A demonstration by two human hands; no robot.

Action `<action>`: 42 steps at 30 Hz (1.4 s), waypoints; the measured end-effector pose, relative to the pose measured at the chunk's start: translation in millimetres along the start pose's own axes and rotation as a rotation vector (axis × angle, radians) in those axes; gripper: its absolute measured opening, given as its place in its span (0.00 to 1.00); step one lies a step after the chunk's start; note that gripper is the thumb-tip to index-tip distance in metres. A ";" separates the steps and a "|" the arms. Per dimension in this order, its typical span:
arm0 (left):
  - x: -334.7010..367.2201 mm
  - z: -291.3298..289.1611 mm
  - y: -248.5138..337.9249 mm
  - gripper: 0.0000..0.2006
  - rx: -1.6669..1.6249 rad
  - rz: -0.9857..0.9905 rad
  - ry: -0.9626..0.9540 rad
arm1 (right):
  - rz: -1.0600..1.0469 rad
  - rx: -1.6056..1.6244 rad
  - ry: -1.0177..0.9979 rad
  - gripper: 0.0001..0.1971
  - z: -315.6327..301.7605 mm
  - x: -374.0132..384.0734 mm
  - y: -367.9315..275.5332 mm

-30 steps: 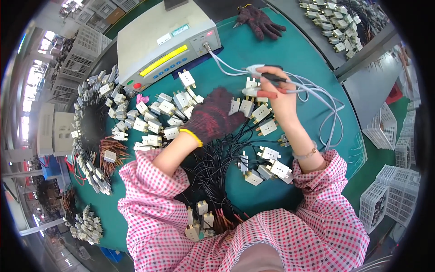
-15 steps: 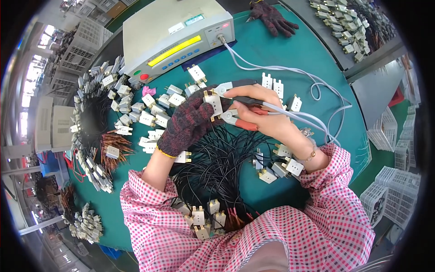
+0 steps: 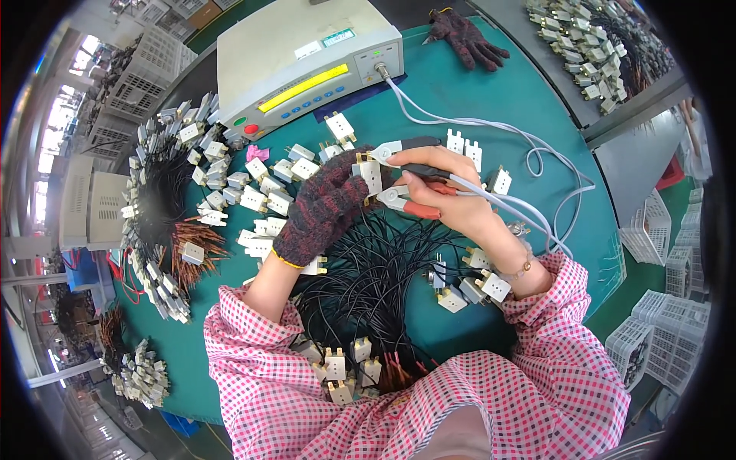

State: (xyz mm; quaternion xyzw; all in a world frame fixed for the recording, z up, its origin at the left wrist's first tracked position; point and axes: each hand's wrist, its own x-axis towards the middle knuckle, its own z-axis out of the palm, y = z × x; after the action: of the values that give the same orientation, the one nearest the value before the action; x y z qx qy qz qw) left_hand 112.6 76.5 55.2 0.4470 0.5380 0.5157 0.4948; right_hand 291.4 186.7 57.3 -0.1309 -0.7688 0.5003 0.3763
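Observation:
My left hand [image 3: 320, 205], in a dark red-and-black knit glove, grips a small white plug [image 3: 369, 175] with metal prongs. My bare right hand [image 3: 464, 201] is closed around a pair of test clips, a black-handled clip [image 3: 420, 142] and a red-handled clip [image 3: 421, 209]. Their metal jaws touch the plug's prongs at its upper and lower ends. Grey leads run back from the clips. Below the hands spreads a bundle of black cables [image 3: 368, 264]; several more white plugs lie left of my glove and by my right wrist.
A beige bench tester [image 3: 307, 57] with a lit yellow display stands at the back, its grey cable [image 3: 460, 119] looping right across the green mat [image 3: 552, 100]. A spare knit glove [image 3: 469, 44] lies beyond. Bundled plugs [image 3: 188, 184] line the left side; white crates [image 3: 663, 337] are stacked at right.
Both hands hold nearly the same pose, with the clips still on the plug. The tester's small indicator light has turned from red to green. The view has shifted slightly.

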 end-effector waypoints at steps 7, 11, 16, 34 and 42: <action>-1.4 -0.8 -0.8 0.22 0.252 0.285 -0.048 | 0.219 0.258 0.018 0.09 10.3 0.4 -0.9; 2.2 -11.1 -8.7 0.22 0.956 0.642 0.017 | 0.235 0.275 0.018 0.08 11.2 2.4 -4.3; 0.8 -11.5 -8.2 0.21 0.778 0.552 -0.029 | 0.247 0.294 0.007 0.09 11.1 1.3 -4.4; 19.8 23.1 -2.9 0.20 1.464 0.659 0.298 | 0.351 0.256 0.463 0.11 -73.5 -42.1 28.4; 54.9 81.2 -12.6 0.23 1.138 0.240 -0.058 | 0.379 0.321 0.474 0.10 -68.9 -44.9 29.3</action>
State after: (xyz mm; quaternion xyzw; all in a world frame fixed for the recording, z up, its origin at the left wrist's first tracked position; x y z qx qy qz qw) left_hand 187.5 139.1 40.5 0.7143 0.6624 0.1852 0.1294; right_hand 365.8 220.6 26.7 -0.3232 -0.5334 0.6315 0.4607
